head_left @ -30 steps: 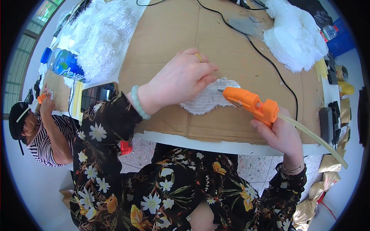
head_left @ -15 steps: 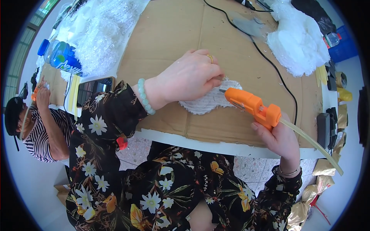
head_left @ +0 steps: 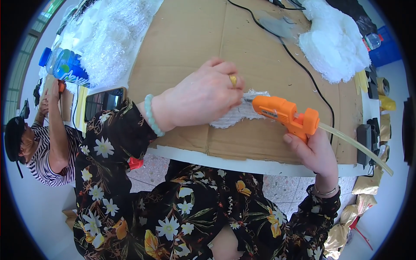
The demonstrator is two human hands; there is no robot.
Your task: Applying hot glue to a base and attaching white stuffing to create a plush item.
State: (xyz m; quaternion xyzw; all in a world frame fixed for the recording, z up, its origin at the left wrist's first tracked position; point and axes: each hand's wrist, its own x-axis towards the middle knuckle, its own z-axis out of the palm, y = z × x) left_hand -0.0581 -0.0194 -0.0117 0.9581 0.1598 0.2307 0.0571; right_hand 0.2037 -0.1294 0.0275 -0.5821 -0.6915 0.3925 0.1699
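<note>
An off-white piece of ribbed fabric (head_left: 236,116) with frayed edges lies on the brown cardboard (head_left: 182,47). My left hand (head_left: 206,95) is over its left part, the fingers curled and drawn together. Whatever those fingers pinch, if anything, is hidden. In my right hand (head_left: 318,151) is an orange hot glue gun (head_left: 281,112), gripped by the handle. Its metal nozzle points left, close beside my left fingertips and above the fabric. A long translucent glue stick (head_left: 359,145) sticks out of the gun's back end.
Fluffy white stuffing (head_left: 333,47) is heaped at the far right, near a black cable (head_left: 310,78). Shiny white fibre (head_left: 115,43), a blue-labelled bottle (head_left: 69,65) and a phone (head_left: 105,102) lie at the left. Another person (head_left: 52,151) works beyond them, holding something orange.
My left hand has moved slightly left and nearer to me, covering more of the fabric's left part. The glue gun has levelled a little. The other person's hands have shifted.
</note>
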